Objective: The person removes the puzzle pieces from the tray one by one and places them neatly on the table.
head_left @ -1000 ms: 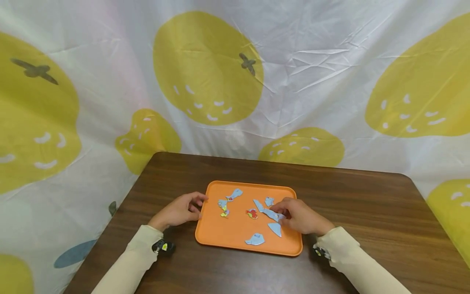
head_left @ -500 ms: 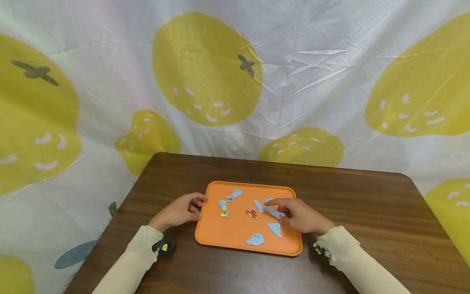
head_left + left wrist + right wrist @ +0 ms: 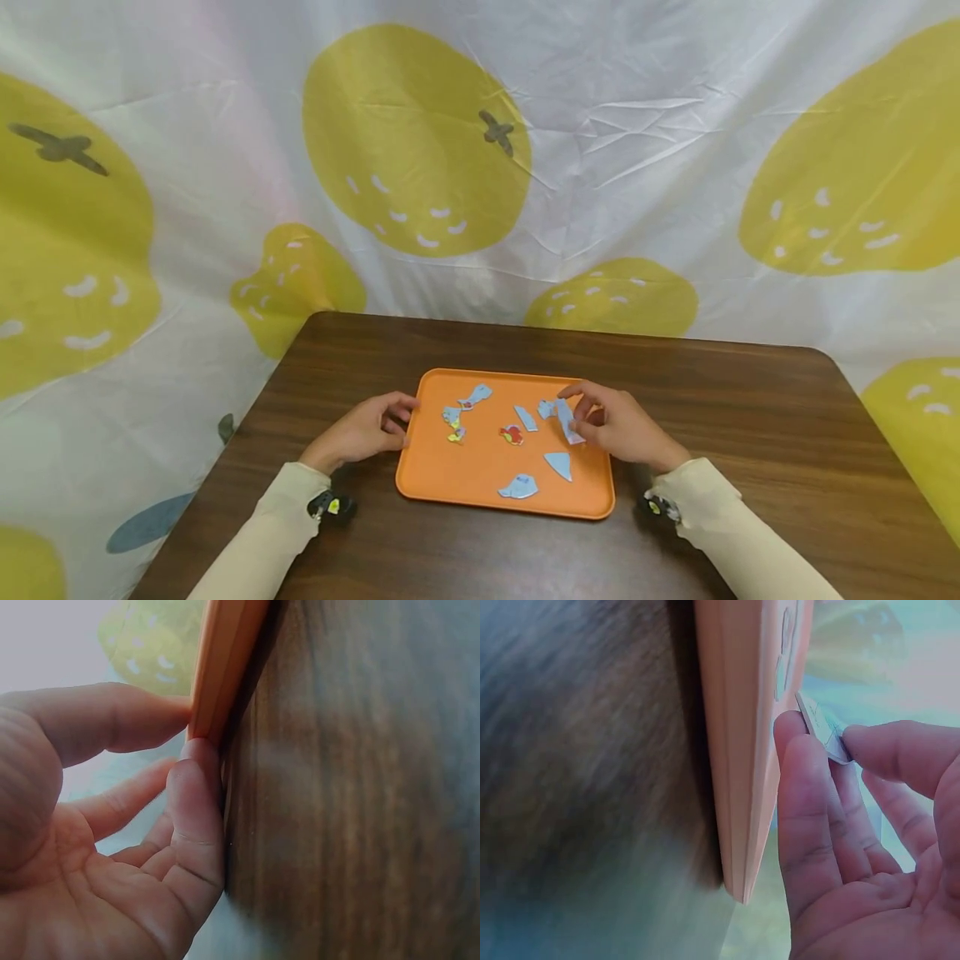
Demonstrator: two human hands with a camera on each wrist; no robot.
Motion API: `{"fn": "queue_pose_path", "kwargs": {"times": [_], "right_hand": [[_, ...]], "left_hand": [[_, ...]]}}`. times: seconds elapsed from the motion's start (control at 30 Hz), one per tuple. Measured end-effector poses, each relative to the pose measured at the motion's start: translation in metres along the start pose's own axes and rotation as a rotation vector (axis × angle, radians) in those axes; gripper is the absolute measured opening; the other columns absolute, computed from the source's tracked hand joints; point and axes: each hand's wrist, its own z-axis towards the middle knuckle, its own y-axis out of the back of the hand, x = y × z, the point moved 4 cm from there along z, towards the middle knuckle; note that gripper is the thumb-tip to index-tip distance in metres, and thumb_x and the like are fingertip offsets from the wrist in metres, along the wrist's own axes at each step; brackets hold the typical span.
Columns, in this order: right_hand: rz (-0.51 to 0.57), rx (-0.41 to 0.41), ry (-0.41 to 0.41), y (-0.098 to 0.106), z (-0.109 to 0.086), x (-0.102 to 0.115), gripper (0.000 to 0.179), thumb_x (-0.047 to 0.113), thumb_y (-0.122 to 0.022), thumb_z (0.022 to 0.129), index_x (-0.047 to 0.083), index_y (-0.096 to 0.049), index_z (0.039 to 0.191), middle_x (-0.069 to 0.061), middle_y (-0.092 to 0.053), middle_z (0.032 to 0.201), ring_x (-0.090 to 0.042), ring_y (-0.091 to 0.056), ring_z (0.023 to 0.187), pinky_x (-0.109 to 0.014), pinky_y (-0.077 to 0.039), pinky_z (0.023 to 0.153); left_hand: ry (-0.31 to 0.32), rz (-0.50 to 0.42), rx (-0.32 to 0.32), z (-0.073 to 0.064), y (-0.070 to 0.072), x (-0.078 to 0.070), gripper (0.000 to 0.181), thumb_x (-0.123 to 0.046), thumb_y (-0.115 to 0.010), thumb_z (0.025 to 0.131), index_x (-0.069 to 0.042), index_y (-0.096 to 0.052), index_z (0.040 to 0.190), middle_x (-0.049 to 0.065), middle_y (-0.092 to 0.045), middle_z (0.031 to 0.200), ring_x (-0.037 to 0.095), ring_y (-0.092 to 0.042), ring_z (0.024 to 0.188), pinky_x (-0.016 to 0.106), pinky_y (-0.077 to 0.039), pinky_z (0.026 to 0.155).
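An orange tray (image 3: 465,479) bears several flat, irregular pieces, like puzzle pieces. My left hand (image 3: 362,432) pinches its left rim; the thumb meets the tray's edge (image 3: 225,667) in the left wrist view, other fingers below. Over the tray's right side, my right hand (image 3: 633,429) holds a pale-blue puzzle piece (image 3: 566,422) by its edges, tilted up between thumb and fingers. The right wrist view shows this held piece (image 3: 821,727) edge-on. Just left of it lie a small blue piece (image 3: 546,409) and a narrow one (image 3: 527,418).
A red piece (image 3: 512,434) lies mid-tray. Joined-looking blue and yellow pieces (image 3: 453,415) lie on its left side, and a blue piece (image 3: 519,487) near its front. A triangular piece (image 3: 558,467) lies at right. The dark wooden table (image 3: 712,392) meets a fruit-print curtain (image 3: 600,167).
My right hand has lifted and turned the pale-blue piece, bringing it away from the narrow piece and more upright beside the small one. My left hand stays at the rim.
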Motion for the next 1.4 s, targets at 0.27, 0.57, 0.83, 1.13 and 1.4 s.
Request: {"fn": "queue_pose_path", "kwargs": {"times": [0.27,0.57,0.83,1.13,1.4], "right_hand": [[0.05,-0.028,-0.047,0.012,-0.004,-0.003,0.041,0.001,-0.073,0.095,0.017,-0.068,0.133,-0.004,-0.073,0.088,-0.024,-0.068,0.062,-0.031,-0.058,0.057],[0.077,-0.078,-0.111,0.028,-0.014,-0.013,0.041,0.007,-0.077,0.096,0.017,-0.067,0.134,-0.006,-0.075,0.091,-0.019,-0.064,0.063,-0.033,-0.057,0.057],[0.117,-0.147,-0.159,0.04,-0.018,-0.026,0.044,0.008,-0.077,0.096,0.014,-0.066,0.138,-0.011,-0.076,0.093,-0.024,-0.066,0.065,-0.035,-0.058,0.058],[0.102,-0.156,-0.171,0.056,-0.016,-0.042,0.042,0.006,-0.076,0.096,0.011,-0.066,0.136,-0.012,-0.076,0.091,-0.026,-0.07,0.071,-0.036,-0.061,0.062],[0.077,-0.202,-0.188,0.073,-0.021,-0.063,0.043,0.005,-0.077,0.095,0.005,-0.065,0.136,-0.015,-0.077,0.089,-0.023,-0.071,0.069,-0.034,-0.061,0.062]], "left_hand": [[0.017,-0.029,-0.024,0.001,0.002,0.001,0.06,0.003,-0.077,0.085,0.0,-0.06,0.142,0.019,-0.062,0.122,0.02,-0.068,0.093,0.029,-0.057,0.078],[0.029,-0.024,-0.032,-0.001,0.0,-0.002,0.063,0.004,-0.077,0.084,0.0,-0.058,0.144,0.019,-0.062,0.124,0.019,-0.065,0.091,0.028,-0.056,0.077],[0.055,-0.063,-0.028,-0.001,0.002,-0.005,0.063,0.004,-0.077,0.087,-0.001,-0.057,0.146,0.019,-0.061,0.127,0.021,-0.065,0.095,0.031,-0.056,0.081],[0.082,-0.089,-0.027,-0.004,-0.003,-0.008,0.063,0.004,-0.078,0.086,-0.002,-0.056,0.146,0.019,-0.06,0.124,0.023,-0.064,0.096,0.034,-0.056,0.082],[0.102,-0.078,-0.02,-0.002,-0.008,-0.01,0.062,0.005,-0.077,0.086,-0.003,-0.057,0.145,0.018,-0.059,0.125,0.022,-0.064,0.096,0.032,-0.056,0.081]]}}
